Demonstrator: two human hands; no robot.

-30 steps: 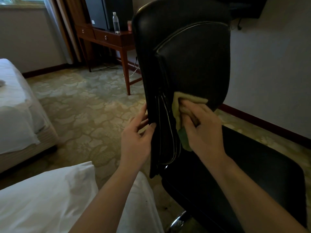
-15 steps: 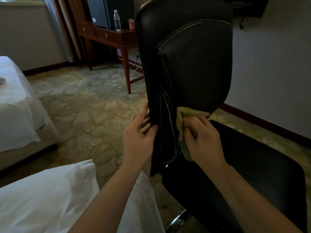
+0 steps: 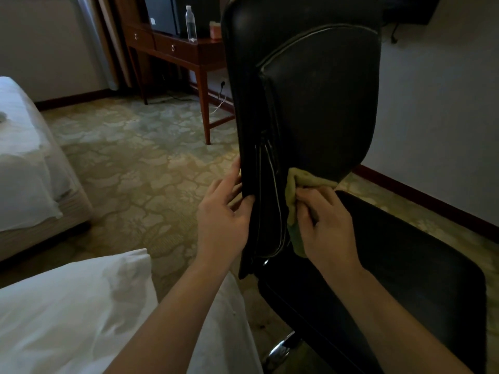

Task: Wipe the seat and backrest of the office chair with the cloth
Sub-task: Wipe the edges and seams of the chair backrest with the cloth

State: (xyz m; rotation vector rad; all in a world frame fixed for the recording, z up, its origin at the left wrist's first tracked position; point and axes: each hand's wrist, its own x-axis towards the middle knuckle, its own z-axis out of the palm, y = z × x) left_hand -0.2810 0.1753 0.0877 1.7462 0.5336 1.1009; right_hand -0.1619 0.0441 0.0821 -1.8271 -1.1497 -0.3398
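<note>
While your left grip (image 3: 222, 211) pinches the near edge of the backrest (image 3: 318, 103), thumb on the front and fingers round behind, your right grip (image 3: 328, 225) has carried the cloth (image 3: 295, 190) down the padded face. A second ago the yellow-green cloth sat partway up the lower panel. Now it is at the very bottom of that panel, pressed to the leather just above where the backrest meets the seat (image 3: 410, 260). Your right fingers are curled over the cloth and clamp it against the surface, with a fold hanging below your palm. The left grip has barely shifted, so the chair stays braced and upright.

This downward stroke looks finished, since no backrest is left beneath the cloth on this strip. You'll likely need either a fresh pass further across the panel or a move down onto the seat, which the cloth has not touched in these views. How much of the upper backrest is already wiped, you cannot tell from here. The wooden desk (image 3: 186, 49) with its water bottle (image 3: 191, 22) stands well apart behind the chair.
</note>
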